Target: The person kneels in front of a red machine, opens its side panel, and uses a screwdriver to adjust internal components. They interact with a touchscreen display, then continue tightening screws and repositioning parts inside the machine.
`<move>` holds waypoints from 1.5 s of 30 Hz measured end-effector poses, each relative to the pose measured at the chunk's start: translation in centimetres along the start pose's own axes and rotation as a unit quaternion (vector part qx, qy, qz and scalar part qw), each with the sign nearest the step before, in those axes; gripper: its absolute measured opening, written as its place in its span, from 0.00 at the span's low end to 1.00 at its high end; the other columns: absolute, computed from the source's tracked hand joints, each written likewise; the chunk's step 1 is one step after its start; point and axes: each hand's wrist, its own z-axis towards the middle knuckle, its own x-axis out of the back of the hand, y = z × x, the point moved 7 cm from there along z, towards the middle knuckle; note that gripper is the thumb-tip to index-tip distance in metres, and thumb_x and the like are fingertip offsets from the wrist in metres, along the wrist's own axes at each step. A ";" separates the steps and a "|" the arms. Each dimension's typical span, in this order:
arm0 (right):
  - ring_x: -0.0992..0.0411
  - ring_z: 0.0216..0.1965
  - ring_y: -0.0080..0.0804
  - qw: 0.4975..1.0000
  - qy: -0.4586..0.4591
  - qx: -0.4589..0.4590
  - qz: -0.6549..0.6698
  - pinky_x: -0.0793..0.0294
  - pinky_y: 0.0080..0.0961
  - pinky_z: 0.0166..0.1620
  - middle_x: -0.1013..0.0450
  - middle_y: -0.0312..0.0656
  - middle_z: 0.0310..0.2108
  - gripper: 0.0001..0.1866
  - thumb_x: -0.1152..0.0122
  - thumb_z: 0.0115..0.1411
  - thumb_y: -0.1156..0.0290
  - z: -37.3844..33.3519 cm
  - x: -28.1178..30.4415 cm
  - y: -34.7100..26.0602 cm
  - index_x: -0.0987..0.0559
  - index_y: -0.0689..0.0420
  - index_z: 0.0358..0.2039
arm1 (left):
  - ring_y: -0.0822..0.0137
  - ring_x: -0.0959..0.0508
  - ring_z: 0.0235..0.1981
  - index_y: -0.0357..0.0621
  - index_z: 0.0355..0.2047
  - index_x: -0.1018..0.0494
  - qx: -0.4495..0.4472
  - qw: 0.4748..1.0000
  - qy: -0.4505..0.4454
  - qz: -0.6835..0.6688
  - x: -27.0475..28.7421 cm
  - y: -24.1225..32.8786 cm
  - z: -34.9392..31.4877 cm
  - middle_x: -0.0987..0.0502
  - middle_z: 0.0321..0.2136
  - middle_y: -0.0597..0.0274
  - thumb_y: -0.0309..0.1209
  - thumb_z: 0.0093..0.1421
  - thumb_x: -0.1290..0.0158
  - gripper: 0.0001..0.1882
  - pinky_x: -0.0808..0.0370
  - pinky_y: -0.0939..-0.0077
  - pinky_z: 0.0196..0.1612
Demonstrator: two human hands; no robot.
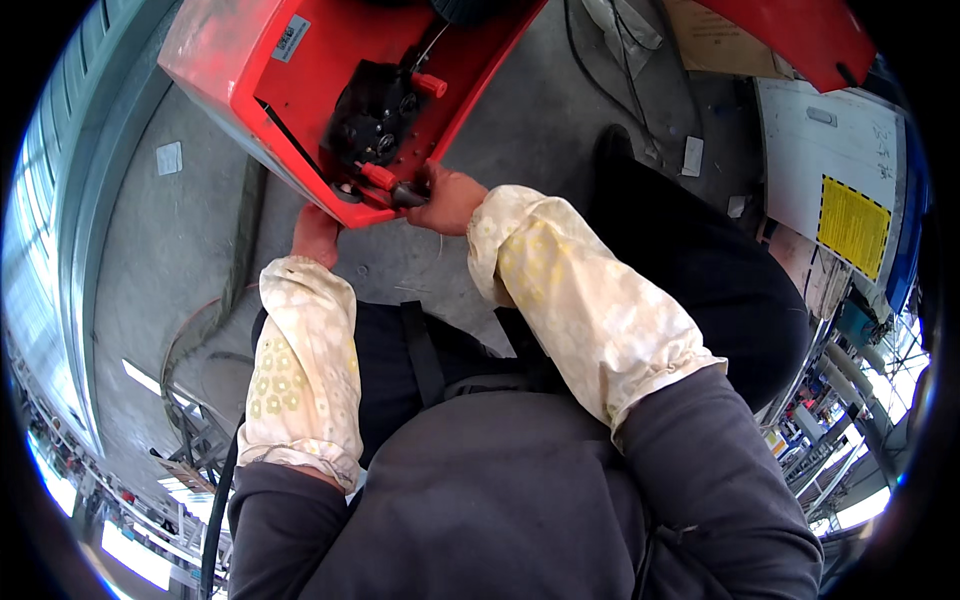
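Note:
A red sheet-metal housing (235,85) stands before me, its open side showing a black mechanism (370,115) with round fittings. Two red cylindrical grips show inside: an upper red grip (430,85) and a lower red grip (378,176). My right hand (447,200) is at the housing's near right edge, its fingers closed about a short dark cylindrical part (407,195) beside the lower grip. My left hand (316,236) touches the near left corner from below. Its fingers are hidden behind the red edge.
A grey concrete floor lies under the housing, with black cables (600,85) and paper scraps such as a white sheet (169,158). To the right stand a white panel (820,125) with a yellow label and a cardboard box (725,45). My bent right leg (700,250) is close by.

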 end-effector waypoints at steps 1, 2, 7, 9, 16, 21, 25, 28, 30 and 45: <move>0.25 0.48 0.49 1.000 -0.014 -0.006 0.005 0.28 0.37 0.51 0.24 0.55 0.44 0.34 0.34 0.47 0.53 0.2 0.1 0.1 0.28 0.62 0.50 | 0.79 0.27 0.32 0.48 0.42 0.24 0.004 1.000 0.007 -0.005 0.2 -0.2 0.1 0.24 0.35 0.74 0.36 0.61 0.45 0.11 0.31 0.80 0.35; 0.26 0.48 0.50 1.000 -0.027 -0.012 0.010 0.28 0.37 0.51 0.24 0.56 0.44 0.34 0.34 0.47 0.54 0.2 0.1 0.0 0.29 0.63 0.50 | 0.79 0.27 0.33 0.48 0.42 0.24 0.008 1.000 0.014 -0.009 0.3 -0.3 0.1 0.24 0.35 0.74 0.36 0.61 0.45 0.11 0.31 0.80 0.35; 0.26 0.48 0.52 1.000 -0.025 0.014 -0.011 0.29 0.38 0.52 0.25 0.57 0.44 0.36 0.35 0.47 0.56 0.5 -0.5 0.3 0.32 0.65 0.52 | 0.79 0.26 0.34 0.47 0.43 0.25 0.003 1.000 0.003 -0.018 0.3 -0.2 0.2 0.24 0.36 0.73 0.35 0.61 0.44 0.12 0.31 0.80 0.36; 0.26 0.48 0.52 0.999 -0.034 0.020 -0.017 0.29 0.38 0.52 0.25 0.58 0.44 0.36 0.36 0.47 0.57 0.6 -0.6 0.4 0.33 0.66 0.53 | 0.79 0.26 0.34 0.47 0.43 0.25 0.009 1.000 0.006 -0.016 0.1 -0.1 0.1 0.24 0.36 0.73 0.35 0.61 0.44 0.12 0.31 0.79 0.36; 0.26 0.48 0.52 0.995 -0.061 -0.050 -0.057 0.28 0.38 0.51 0.25 0.60 0.42 0.37 0.39 0.46 0.58 -0.7 -0.6 -1.3 0.35 0.71 0.52 | 0.76 0.26 0.40 0.49 0.46 0.29 0.038 0.999 0.000 -0.015 0.9 -0.9 0.6 0.25 0.39 0.73 0.35 0.60 0.41 0.15 0.29 0.76 0.42; 0.26 0.49 0.51 0.989 -0.065 -0.099 -0.085 0.28 0.38 0.51 0.26 0.62 0.43 0.40 0.42 0.46 0.56 -1.1 -0.4 -3.6 0.36 0.76 0.52 | 0.75 0.26 0.44 0.51 0.49 0.30 0.027 0.999 -0.022 -0.025 1.2 -1.3 1.3 0.26 0.42 0.72 0.35 0.59 0.40 0.18 0.30 0.74 0.47; 0.26 0.50 0.51 0.985 -0.063 -0.129 -0.095 0.28 0.37 0.51 0.26 0.62 0.45 0.42 0.42 0.47 0.55 -0.2 -1.3 -4.5 0.37 0.77 0.54 | 0.74 0.26 0.43 0.49 0.51 0.31 0.016 0.999 0.009 0.032 0.7 -0.7 1.0 0.27 0.45 0.71 0.37 0.57 0.38 0.23 0.30 0.72 0.48; 0.26 0.50 0.50 0.988 -0.069 -0.120 -0.065 0.28 0.37 0.51 0.26 0.62 0.45 0.42 0.42 0.47 0.55 -0.6 -1.7 -4.2 0.37 0.77 0.54 | 0.73 0.27 0.43 0.48 0.52 0.32 -0.021 0.997 0.036 0.066 0.8 -0.2 0.5 0.27 0.45 0.70 0.39 0.57 0.37 0.26 0.30 0.72 0.47; 0.25 0.47 0.52 0.991 -0.072 -0.101 -0.053 0.27 0.38 0.50 0.26 0.61 0.43 0.39 0.41 0.46 0.56 -1.2 -1.4 -3.1 0.36 0.71 0.53 | 0.73 0.28 0.43 0.48 0.53 0.32 -0.032 0.990 0.034 0.133 0.5 0.3 0.3 0.27 0.45 0.70 0.41 0.57 0.38 0.26 0.31 0.73 0.46; 0.25 0.47 0.52 0.991 -0.078 -0.031 -0.105 0.28 0.39 0.50 0.25 0.61 0.42 0.36 0.43 0.48 0.57 -1.1 -0.5 -3.0 0.35 0.72 0.51 | 0.75 0.28 0.41 0.45 0.50 0.30 -0.053 0.977 -0.024 0.207 2.6 -1.2 1.6 0.26 0.42 0.71 0.37 0.62 0.45 0.18 0.30 0.74 0.45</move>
